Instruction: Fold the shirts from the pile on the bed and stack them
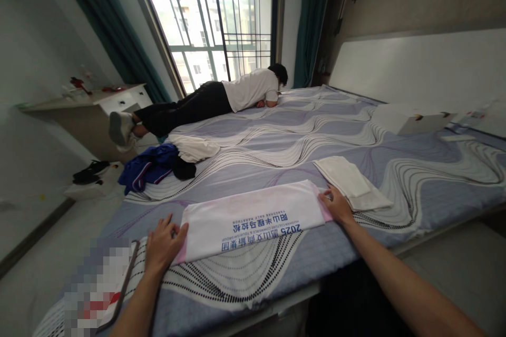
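Fingers (pixel 182 232) touch folded printed cloth (pixel 253 207)

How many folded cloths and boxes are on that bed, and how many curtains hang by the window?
Folded cloths: 2 (one printed white, one cream)
Boxes: 1
Curtains: 2
Total: 5
Left out: the blurred item at lower left; I can't tell what it is.

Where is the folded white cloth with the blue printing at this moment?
In the head view, the printed cloth lies on the bed, low and central, between the left hand and the right hand, just left of the plain cream cloth.
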`<control>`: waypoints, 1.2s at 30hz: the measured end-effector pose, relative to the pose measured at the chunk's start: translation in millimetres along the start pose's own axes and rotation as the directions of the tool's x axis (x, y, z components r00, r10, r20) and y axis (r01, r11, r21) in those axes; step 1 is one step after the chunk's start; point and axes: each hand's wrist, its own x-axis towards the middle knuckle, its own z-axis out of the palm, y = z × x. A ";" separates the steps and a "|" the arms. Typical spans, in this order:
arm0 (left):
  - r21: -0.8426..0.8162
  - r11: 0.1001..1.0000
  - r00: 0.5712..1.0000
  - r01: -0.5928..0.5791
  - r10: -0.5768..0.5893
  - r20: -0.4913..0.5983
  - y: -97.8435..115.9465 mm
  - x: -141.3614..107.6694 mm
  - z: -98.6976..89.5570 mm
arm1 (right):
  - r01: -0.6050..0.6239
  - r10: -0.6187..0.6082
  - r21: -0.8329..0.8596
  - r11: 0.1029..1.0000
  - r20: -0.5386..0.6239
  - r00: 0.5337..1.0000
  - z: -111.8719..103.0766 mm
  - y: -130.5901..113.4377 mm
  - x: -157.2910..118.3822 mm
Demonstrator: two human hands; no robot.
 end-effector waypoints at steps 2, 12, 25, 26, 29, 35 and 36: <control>0.008 0.999 0.999 -0.034 0.034 -0.025 -1.7 -11.7 1.8 | -0.004 0.004 0.004 1.000 -0.013 1.000 -3.0 2.1 -9.7; -0.113 0.993 0.998 -0.041 0.037 -0.041 -7.1 -20.9 -0.3 | 0.032 -0.032 0.026 0.999 -0.009 0.999 -7.9 -2.1 -15.4; -0.097 0.993 0.995 0.066 -0.073 -0.068 9.0 -70.8 -8.9 | 0.116 -0.130 -0.124 0.985 -0.111 0.985 -2.2 -1.6 -49.3; -0.152 0.986 0.994 0.071 -0.083 -0.072 7.9 -73.2 -11.4 | 0.121 -0.131 -0.083 0.989 -0.117 0.984 -2.2 0.5 -49.6; -0.295 0.952 0.988 0.084 -0.117 -0.098 2.9 -84.3 -17.6 | 0.136 -0.130 0.031 0.990 -0.144 0.981 -3.3 8.1 -51.4; -0.168 0.986 0.899 -0.007 -0.068 -0.433 23.8 -104.1 -13.6 | 0.106 -0.129 -0.086 0.991 -0.334 0.934 -2.5 -30.6 -74.5; -0.143 0.987 0.884 -0.073 -0.003 -0.468 37.0 -103.2 -11.4 | 0.129 -0.169 -0.140 0.982 -0.326 0.930 0.6 -50.4 -80.3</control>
